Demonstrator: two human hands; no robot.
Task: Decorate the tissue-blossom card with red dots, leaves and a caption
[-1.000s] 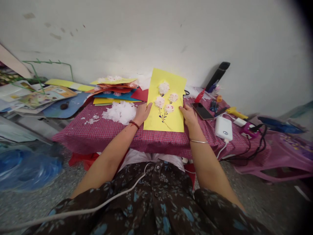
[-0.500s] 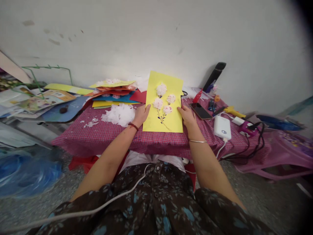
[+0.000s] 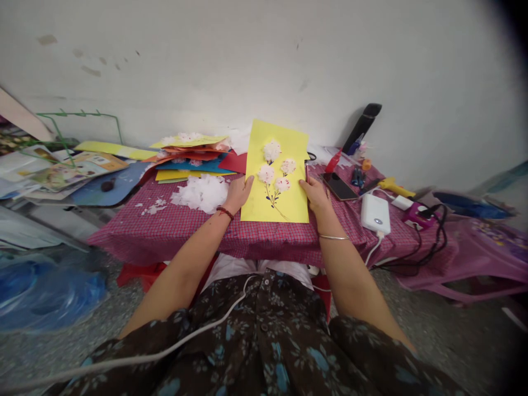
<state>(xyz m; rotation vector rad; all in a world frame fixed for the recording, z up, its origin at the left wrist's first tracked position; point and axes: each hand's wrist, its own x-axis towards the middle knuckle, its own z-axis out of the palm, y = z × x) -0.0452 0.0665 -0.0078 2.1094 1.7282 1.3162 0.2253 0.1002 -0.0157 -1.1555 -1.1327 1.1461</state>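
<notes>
A yellow card (image 3: pixel 284 203) with white tissue flowers (image 3: pixel 275 165) and drawn blue stems is tilted up from a low table covered in a pink checked cloth (image 3: pixel 177 225). My left hand (image 3: pixel 238 192) grips its left edge, thumb on the front. My right hand (image 3: pixel 315 193) grips the right edge the same way. A heap of white tissue scraps (image 3: pixel 202 192) lies just left of my left hand.
A stack of coloured card sheets (image 3: pixel 193 157) lies behind the scraps. Right of the card are a phone (image 3: pixel 339 186), a white power bank (image 3: pixel 375 213) with cable, a glue gun (image 3: pixel 394 188) and black cords. Magazines (image 3: pixel 61 170) lie far left; a wall stands behind.
The yellow card and both hands have stayed almost still; the view shifted slightly, so everything sits a little lower and left than a second ago.
</notes>
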